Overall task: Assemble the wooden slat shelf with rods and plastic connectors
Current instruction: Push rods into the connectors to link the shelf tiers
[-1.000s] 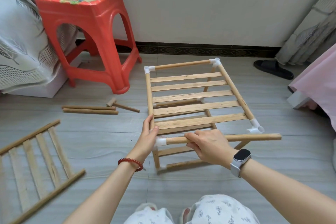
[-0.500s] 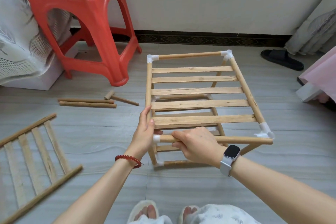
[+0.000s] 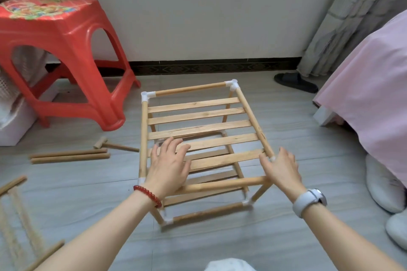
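Observation:
The wooden slat shelf (image 3: 198, 116) stands on the floor in front of me, its rods joined by white plastic connectors (image 3: 232, 84) at the corners. The front rod (image 3: 222, 184) now sits across the near edge of the top tier. My left hand (image 3: 168, 164) lies flat with straight fingers on the near slats at the front left. My right hand (image 3: 282, 168) rests with relaxed fingers over the front right corner, hiding the connector there. Neither hand grips anything.
Two loose rods (image 3: 70, 156) and a small wooden mallet (image 3: 110, 144) lie on the floor to the left. A second slat panel (image 3: 19, 222) lies at the lower left. A red plastic stool (image 3: 57, 55) stands behind. A pink bedcover (image 3: 374, 86), slipper (image 3: 296, 82) and white slippers are on the right.
My right hand let go of the front rod and moved to the front right corner. My left hand left the left rail and spread flat on the slats. The view shifted.

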The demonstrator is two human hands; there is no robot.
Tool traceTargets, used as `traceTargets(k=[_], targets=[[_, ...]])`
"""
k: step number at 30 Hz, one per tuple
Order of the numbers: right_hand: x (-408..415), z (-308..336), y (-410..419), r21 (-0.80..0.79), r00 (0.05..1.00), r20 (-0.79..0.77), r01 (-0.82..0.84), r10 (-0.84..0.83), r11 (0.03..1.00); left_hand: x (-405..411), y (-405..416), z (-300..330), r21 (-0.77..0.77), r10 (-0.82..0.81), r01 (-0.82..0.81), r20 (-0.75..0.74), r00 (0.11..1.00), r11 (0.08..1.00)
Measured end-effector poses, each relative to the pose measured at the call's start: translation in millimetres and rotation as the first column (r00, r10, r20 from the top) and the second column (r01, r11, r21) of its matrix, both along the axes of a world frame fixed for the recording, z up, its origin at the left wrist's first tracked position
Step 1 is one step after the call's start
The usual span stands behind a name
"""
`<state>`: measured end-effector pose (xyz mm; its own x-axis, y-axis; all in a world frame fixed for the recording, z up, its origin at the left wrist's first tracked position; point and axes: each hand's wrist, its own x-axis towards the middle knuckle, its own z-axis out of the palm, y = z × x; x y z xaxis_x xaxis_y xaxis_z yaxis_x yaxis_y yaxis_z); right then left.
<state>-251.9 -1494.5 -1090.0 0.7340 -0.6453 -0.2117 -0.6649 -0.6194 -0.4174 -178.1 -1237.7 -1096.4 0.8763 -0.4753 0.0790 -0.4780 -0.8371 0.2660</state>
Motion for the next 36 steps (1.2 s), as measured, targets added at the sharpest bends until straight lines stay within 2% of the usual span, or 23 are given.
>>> traceTargets(k=[2, 4, 7, 12, 17, 23, 25, 27, 31, 36], targets=[[1, -9, -7, 0.12, 0.998, -0.045, 0.044, -0.039, 0.992, 8, -18, 1, 0.012, -0.002, 0.002, -0.064, 0.998, 1.0], [9, -14, -13, 0.113, 0.999, -0.015, 0.036, -0.035, 0.993, 13, -30, 1, 0.005, 0.004, -0.004, -0.124, 0.992, 1.0], [31, -12, -31, 0.071, 0.996, -0.028, -0.081, 0.083, 0.994, 11, -37, 1, 0.021, -0.035, 0.038, -0.144, 0.989, 0.999], [76, -1, -53, 0.09, 0.956, -0.055, -0.282, 0.287, 0.955, 18, -35, 4, 0.021, -0.059, 0.061, -0.103, 0.993, 0.998], [124, 8, -54, 0.079, 0.878, -0.07, -0.468, 0.473, 0.88, 51, -49, 14, -0.025, -0.074, 0.074, 0.022, 0.997, 0.997], [167, 9, -24, 0.101, 0.746, -0.076, -0.654, 0.662, 0.749, 105, -99, 11, 0.126, -0.16, 0.149, 0.08, 0.984, 0.981], [174, 1, -14, 0.083, 0.751, -0.106, -0.647, 0.652, 0.758, 124, -115, 7, 0.194, -0.173, 0.169, 0.003, 0.985, 0.966], [181, -6, -14, 0.076, 0.793, -0.129, -0.591, 0.596, 0.803, 140, -128, 3, 0.197, -0.129, 0.142, -0.077, 0.989, 0.97], [183, -7, -18, 0.093, 0.832, -0.116, -0.535, 0.543, 0.84, 159, -131, 0, 0.204, -0.232, 0.226, 0.003, 0.973, 0.953], [180, -7, -18, 0.036, 0.801, -0.113, -0.588, 0.588, 0.808, 167, -127, 0, 0.179, -0.226, 0.232, -0.05, 0.973, 0.956]])
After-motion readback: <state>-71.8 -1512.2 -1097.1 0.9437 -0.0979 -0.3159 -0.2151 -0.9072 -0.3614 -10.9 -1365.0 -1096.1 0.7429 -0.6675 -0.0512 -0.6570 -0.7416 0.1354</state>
